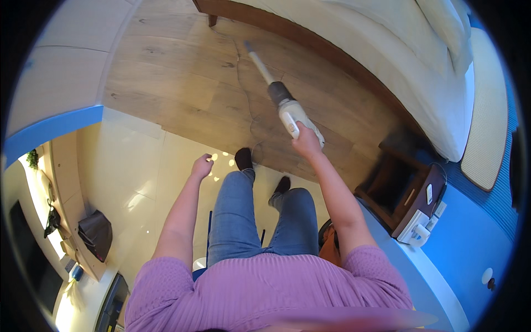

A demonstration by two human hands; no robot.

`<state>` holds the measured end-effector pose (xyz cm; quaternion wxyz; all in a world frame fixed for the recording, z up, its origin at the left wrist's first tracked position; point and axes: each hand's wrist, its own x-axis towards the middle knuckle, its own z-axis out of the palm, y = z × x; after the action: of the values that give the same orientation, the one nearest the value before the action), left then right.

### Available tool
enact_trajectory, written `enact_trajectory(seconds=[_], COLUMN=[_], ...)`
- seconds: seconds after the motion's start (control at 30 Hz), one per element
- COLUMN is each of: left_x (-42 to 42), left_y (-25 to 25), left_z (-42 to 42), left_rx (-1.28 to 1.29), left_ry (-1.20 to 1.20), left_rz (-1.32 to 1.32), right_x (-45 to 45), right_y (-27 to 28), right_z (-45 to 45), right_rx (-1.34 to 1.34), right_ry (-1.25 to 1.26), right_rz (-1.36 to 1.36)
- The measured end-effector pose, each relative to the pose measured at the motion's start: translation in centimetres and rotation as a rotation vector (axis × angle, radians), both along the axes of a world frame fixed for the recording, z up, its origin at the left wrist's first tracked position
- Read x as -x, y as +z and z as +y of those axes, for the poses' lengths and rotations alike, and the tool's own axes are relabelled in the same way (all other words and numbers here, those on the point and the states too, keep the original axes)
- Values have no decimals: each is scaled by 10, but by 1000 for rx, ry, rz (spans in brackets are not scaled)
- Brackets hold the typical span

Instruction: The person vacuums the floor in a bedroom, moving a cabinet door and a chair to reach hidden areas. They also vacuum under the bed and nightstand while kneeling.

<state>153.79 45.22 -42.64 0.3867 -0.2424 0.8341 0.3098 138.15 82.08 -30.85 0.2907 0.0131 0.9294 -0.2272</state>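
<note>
My right hand point(307, 140) grips the handle of a white cordless stick vacuum cleaner point(299, 114). Its dark collar leads into a pale tube point(261, 67) that reaches away over the wood floor. The tube's far end point(247, 45) is blurred and bluish, near the bed frame; whether it touches the floor I cannot tell. Beside my left knee hangs my left hand point(202, 166), its fingers loosely curled and nothing visible in it. A thin cable point(242, 85) runs along the wood floor point(178, 74), left of the vacuum.
A bed with a brown frame point(315, 39) and white bedding point(398, 62) spans the upper right. Right of me stands a dark nightstand point(415, 199) bearing a white mug point(420, 235). A dark bag point(96, 234) leans by the cabinet at left. Pale tiles point(137, 166) meet the wood floor.
</note>
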Motion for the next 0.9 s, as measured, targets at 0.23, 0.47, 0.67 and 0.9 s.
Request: enact_trajectory(seconds=[0.23,0.47,0.67,0.9], left_x=[77,161,186,173], left_y=[-105,-193,-278,-398], left_z=[8,42,75,68], left_rx=[45,102,243,297], left_ry=[-169,-510,-935,-844], left_rz=[147,222,442,830], right_x=[-13,-32,-8,2], right_y=[-32,-69,-66,-48], right_z=[40,97,69,45], right_rx=[51,-45,-130,-18], right_ry=[62,-80,153,357], right_rz=[146,444,345,338])
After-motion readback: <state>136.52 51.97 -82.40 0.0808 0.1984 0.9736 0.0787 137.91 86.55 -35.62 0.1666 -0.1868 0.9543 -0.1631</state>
